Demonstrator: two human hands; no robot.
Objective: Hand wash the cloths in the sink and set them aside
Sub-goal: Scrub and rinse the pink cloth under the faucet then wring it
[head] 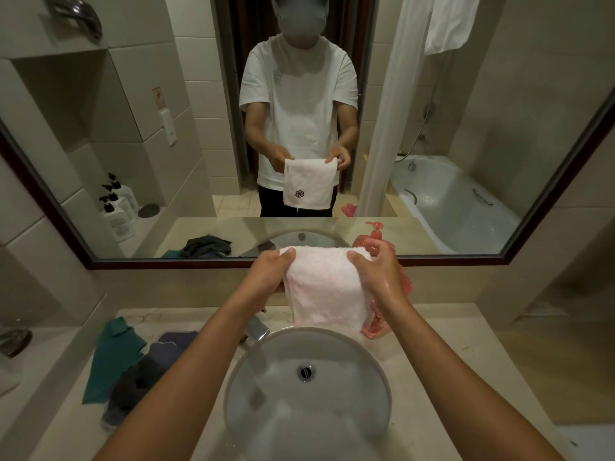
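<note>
Both hands are holding a white towel [327, 287] up over the sink [307, 380].

The left hand [271, 271] and right hand [376, 269] are each pinching a top corner, so the towel is hanging lengthwise straight down, its lower edge just above the basin's far rim; both forearms are reaching forward, level, and the other cloths [133, 367] are lying on the desk to the left.
</note>
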